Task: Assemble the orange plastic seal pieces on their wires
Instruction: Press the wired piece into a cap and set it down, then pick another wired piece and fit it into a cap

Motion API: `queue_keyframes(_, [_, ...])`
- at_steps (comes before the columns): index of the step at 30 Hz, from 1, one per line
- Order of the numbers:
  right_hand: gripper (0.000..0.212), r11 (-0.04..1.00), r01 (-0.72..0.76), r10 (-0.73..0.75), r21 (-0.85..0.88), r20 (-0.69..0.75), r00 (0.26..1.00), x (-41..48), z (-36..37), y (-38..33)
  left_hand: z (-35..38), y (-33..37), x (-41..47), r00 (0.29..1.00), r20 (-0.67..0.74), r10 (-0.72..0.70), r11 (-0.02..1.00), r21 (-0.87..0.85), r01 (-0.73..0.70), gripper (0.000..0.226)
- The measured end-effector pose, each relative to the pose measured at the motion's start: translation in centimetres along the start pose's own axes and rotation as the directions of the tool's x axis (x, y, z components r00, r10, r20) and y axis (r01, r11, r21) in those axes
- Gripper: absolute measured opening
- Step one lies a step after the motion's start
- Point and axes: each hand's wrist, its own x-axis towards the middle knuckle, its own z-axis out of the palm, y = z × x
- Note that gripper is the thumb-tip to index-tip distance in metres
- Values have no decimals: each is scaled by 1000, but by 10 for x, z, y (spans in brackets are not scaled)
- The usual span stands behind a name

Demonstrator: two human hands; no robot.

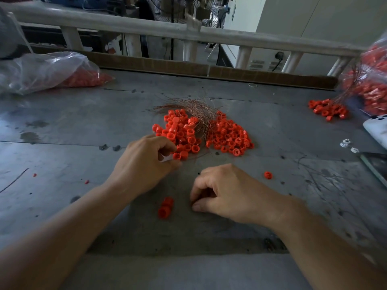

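Setting was a small factory or workshop floor. Evidence: scuffed grey metal worktable (62, 126) carrying bulk heaps of orange seal pieces (228, 137), a loose copper wire bundle (196, 107), a clear plastic bag (41, 70) of parts; a painted railing (125, 24) and pale machine housing (303, 21) stood beyond.

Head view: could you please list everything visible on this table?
table: one, grey, under everything
main pile of pieces: many, orange, table centre
wire bundle: one, copper, across that pile
small pile: one, orange, far right
loose piece: one, orange, right of centre
short stack: one, orange, nearest the camera
left bag: one, clear, far left
right bag: one, clear, far right
left hand: one, at the main pile's near edge
right hand: one, fingers curled, beside the stack
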Motion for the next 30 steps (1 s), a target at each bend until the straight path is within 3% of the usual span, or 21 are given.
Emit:
queue_keyframes(5, [9,999,-37,37,39,5,999,1,0,1,2,3,3,999,46,-14,996,87,10,27])
queue_keyframes(11, [13,994,-58,60,96,-25,998,0,-1,2,1,6,3,996,88,-12,995,102,3,11])
queue_keyframes(14, [14,994,-70,85,88,-172,982,3,-2,8,-2,7,3,998,54,-18,998,62,14,8])
queue_keyframes(18, [20,991,-125,131,41,-388,912,10,-6,19,-6,5,1,999,18,-33,999,-1,33,34])
queue_keyframes(24, [47,993,-119,111,-9,-305,946,19,0,28,-5,6,-4,999,27,-33,999,-18,33,28])
queue_keyframes(30, [48,997,-83,78,0,-332,940,20,3,32,-7,11,-7,998,53,-15,1000,-20,16,21])
